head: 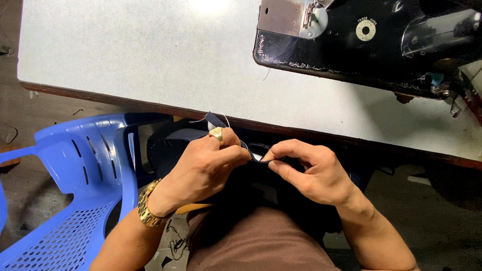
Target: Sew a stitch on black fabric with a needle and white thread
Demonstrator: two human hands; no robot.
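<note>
My left hand (206, 165), with a gold ring and a gold watch on the wrist, pinches one end of a narrow dark navy fabric strip (217, 119). My right hand (309, 170) pinches the same strip where it loops between the two hands, just below the table's front edge. A short end of the strip with a loose white thread sticks up above my left fingers. More dark fabric (251, 188) lies bunched in my lap under both hands.
A white table (150, 55) with a brown wooden edge spans the top. A black sewing machine (361, 40) with a metal needle plate sits at its right. A blue plastic chair (75, 185) stands at the left on the floor.
</note>
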